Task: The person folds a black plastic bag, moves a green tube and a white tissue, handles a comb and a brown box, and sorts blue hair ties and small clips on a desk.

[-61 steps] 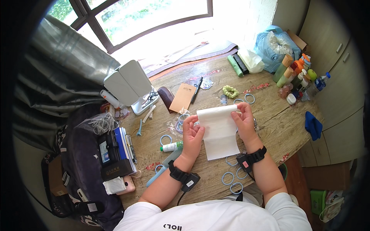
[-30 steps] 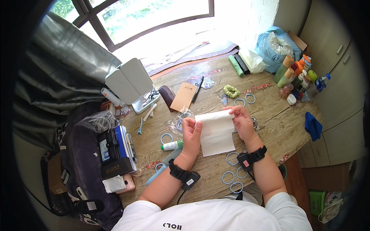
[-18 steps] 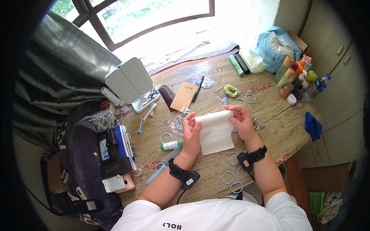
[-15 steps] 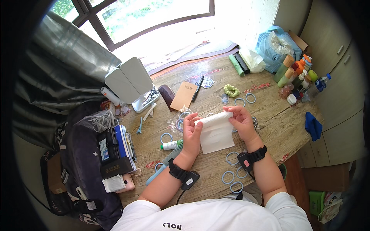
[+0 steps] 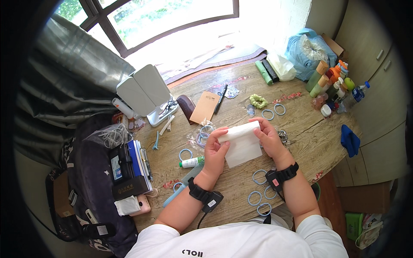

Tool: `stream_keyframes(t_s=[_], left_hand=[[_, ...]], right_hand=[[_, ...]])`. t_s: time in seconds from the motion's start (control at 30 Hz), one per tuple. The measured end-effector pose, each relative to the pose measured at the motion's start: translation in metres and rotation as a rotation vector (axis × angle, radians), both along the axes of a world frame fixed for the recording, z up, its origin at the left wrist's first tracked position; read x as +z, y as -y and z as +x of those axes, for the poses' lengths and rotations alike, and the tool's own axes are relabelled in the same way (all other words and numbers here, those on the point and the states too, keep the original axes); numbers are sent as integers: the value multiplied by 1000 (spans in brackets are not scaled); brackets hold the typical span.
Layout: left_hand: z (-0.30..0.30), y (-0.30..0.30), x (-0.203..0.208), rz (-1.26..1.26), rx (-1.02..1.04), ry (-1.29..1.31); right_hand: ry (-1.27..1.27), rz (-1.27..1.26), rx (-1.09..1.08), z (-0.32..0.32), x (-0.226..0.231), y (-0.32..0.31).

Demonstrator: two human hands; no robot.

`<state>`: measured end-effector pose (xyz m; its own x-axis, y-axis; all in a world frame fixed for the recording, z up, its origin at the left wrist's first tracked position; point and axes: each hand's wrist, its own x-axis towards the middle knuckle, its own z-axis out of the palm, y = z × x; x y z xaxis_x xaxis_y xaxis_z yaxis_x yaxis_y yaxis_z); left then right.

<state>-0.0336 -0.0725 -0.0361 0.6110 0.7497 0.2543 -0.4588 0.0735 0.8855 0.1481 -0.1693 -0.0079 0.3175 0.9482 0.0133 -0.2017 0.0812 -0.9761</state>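
Observation:
Between my hands, over the middle of the wooden table, is a thin white sheet [image 5: 243,150], rolled along its far edge with a flat flap hanging toward me. I cannot tell whether it is plastic or tissue. My left hand [image 5: 216,148] grips the roll's left end, thumb on the near side and fingers behind. At the right end, my right hand [image 5: 270,136] pinches it the same way. A small white tube with a green cap [image 5: 191,162] and a light blue comb [image 5: 189,177] lie beside my left wrist. Several light blue rings [image 5: 254,198] lie near my right wrist.
Beyond my hands are a brown notebook [image 5: 204,107], a black pen [image 5: 221,99] and a green scrunchie [image 5: 258,101]. A folding mirror [image 5: 144,90] stands at the far left, books [image 5: 138,160] nearer. Bottles [image 5: 320,81] crowd the far right, with a blue cloth [image 5: 349,141] at the table edge.
The sheet is rolled up further: its roll looks thicker and the hanging flap shorter. My fingers have shifted slightly along the roll; the table things have not moved.

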Motion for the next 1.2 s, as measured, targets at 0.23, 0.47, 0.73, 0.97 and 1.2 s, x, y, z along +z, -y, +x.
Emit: stream_keyframes(t_s=[0.23, 0.47, 0.73, 0.97, 1.2], left_hand=[[2, 1, 10, -150, -15, -50], [3, 1, 10, -141, -20, -69], [4, 2, 9, -291, -148, -44], [6, 1, 5, -104, -89, -69], [7, 3, 9, -138, -92, -70]], right_hand=[[-68, 176, 16, 3, -13, -2], [-113, 201, 32, 3, -12, -3], [-47, 250, 7, 8, -16, -1], [-162, 219, -31, 1, -9, -2], [-61, 236, -65, 3, -11, -2]])
